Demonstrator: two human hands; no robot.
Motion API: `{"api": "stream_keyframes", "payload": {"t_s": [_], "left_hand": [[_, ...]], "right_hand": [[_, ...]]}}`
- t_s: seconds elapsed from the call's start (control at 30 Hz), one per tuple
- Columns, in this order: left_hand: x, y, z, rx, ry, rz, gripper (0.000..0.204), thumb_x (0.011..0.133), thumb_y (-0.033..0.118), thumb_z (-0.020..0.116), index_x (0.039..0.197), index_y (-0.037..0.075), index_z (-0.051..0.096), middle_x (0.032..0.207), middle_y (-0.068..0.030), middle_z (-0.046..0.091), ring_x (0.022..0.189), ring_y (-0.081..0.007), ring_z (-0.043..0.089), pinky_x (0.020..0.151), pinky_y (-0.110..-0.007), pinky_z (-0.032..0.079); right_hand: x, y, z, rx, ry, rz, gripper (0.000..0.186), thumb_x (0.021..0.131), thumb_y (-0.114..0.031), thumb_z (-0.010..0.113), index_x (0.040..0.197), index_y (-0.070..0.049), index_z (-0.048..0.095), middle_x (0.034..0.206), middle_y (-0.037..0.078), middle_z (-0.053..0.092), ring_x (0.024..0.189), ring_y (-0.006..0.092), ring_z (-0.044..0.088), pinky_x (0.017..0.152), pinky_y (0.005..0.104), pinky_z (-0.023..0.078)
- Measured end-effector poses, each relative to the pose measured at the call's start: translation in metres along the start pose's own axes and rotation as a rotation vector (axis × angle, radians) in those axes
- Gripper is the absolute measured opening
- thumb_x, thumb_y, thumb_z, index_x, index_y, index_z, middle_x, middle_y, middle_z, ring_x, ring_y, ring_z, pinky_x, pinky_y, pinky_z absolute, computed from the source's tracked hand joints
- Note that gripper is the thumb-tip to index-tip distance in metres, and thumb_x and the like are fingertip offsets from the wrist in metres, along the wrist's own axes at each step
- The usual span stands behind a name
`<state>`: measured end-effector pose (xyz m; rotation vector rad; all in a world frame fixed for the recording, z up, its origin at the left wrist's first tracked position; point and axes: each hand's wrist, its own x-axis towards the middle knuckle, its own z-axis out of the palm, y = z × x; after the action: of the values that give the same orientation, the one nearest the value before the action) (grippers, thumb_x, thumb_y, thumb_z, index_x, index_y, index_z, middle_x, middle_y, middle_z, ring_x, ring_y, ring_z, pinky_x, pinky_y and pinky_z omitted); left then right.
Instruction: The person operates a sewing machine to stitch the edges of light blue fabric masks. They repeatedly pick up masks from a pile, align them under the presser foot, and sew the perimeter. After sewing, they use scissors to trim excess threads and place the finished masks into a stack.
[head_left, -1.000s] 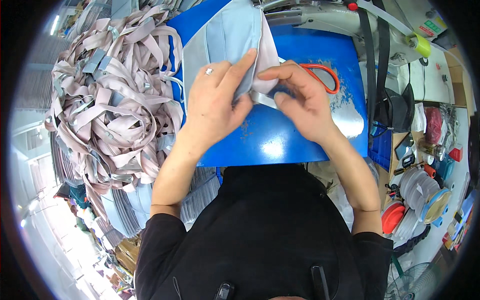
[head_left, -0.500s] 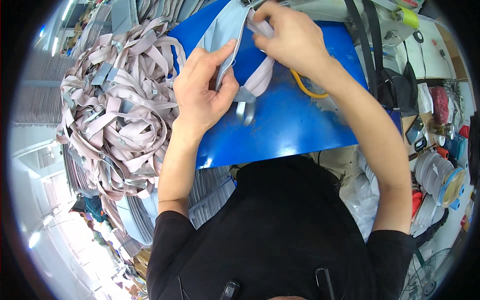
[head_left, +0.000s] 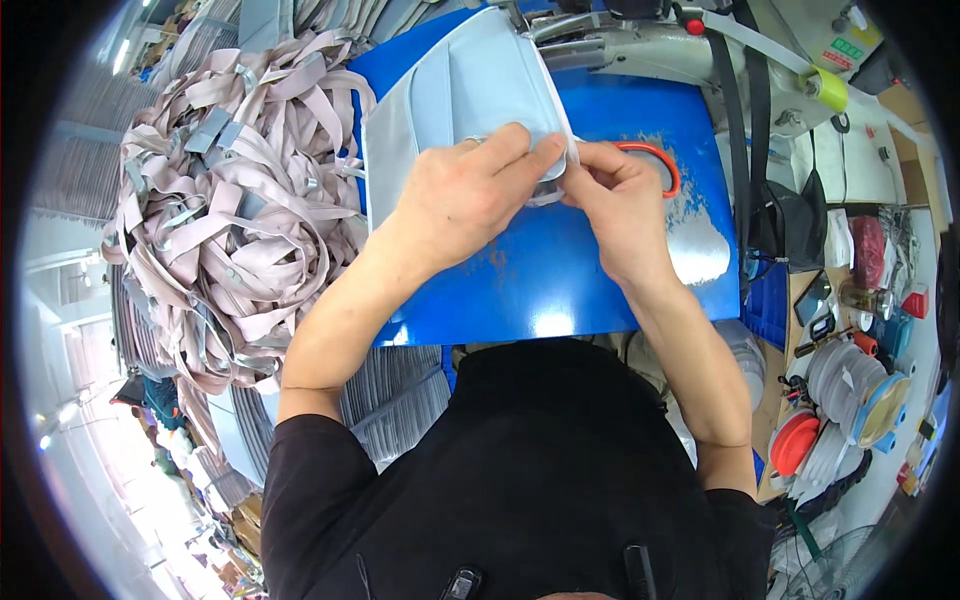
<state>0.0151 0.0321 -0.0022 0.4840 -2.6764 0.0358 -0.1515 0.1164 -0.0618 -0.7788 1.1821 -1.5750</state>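
A light blue-grey fabric panel point(head_left: 490, 85) with a folded, pocket-like layer lies on the blue work table point(head_left: 600, 290), its far end reaching the sewing machine point(head_left: 650, 62). My left hand point(head_left: 465, 195) is closed over the panel's near part, thumb and forefinger pinching its right edge. Right beside it, my right hand point(head_left: 622, 205) pinches the same edge between thumb and fingers. The fingertips of both hands almost meet there, and what lies between them is partly hidden. An orange-red looped handle point(head_left: 675, 175) shows just beyond my right hand.
A tangled heap of pale pink straps point(head_left: 240, 220) with grey pieces rises along the table's left side. Stacks of grey fabric point(head_left: 395, 400) stand below the front edge. Black straps point(head_left: 755, 110) hang at the right, near a yellow-green tape roll point(head_left: 827, 90) and white spools point(head_left: 840, 375).
The panel, folded and held up before, is now spread out over the table. My right hand has come down from the machine to my left hand, and the pink strap it held is out of sight.
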Motion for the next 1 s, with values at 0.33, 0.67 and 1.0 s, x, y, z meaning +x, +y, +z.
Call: {"api": "stream_keyframes", "payload": {"t_s": [0.33,0.67,1.0], "left_hand": [[0.038,-0.048,0.004,0.007,0.029,0.047,0.04,0.082,0.005,0.074,0.122,0.011,0.071,0.084,-0.0063,0.053,0.068,-0.0252,0.064,0.057,-0.037,0.054],[0.05,-0.091,0.018,-0.001,0.162,0.018,0.044,0.084,0.01,0.078,0.127,0.015,0.071,0.088,-0.0084,0.058,0.073,-0.0287,0.064,0.063,-0.04,0.054],[0.036,-0.082,-0.018,0.12,-0.17,-0.17,0.059,0.085,0.01,0.071,0.141,0.024,0.064,0.085,-0.0138,0.062,0.081,-0.0343,0.067,0.07,-0.045,0.055]], "right_hand": [[0.057,0.004,0.013,0.134,-0.036,0.057,0.022,0.099,-0.012,0.069,0.118,-0.002,0.075,0.101,0.005,0.076,0.087,0.0075,0.068,0.077,0.0216,0.054],[0.093,0.006,0.043,0.269,0.214,0.028,0.021,0.092,-0.019,0.081,0.11,-0.008,0.078,0.098,-0.001,0.075,0.085,0.0063,0.065,0.072,0.0235,0.049],[0.089,0.003,0.065,0.333,0.322,-0.077,0.025,0.085,-0.009,0.08,0.106,0.002,0.073,0.09,0.003,0.07,0.08,0.009,0.061,0.071,0.0236,0.046]]}}
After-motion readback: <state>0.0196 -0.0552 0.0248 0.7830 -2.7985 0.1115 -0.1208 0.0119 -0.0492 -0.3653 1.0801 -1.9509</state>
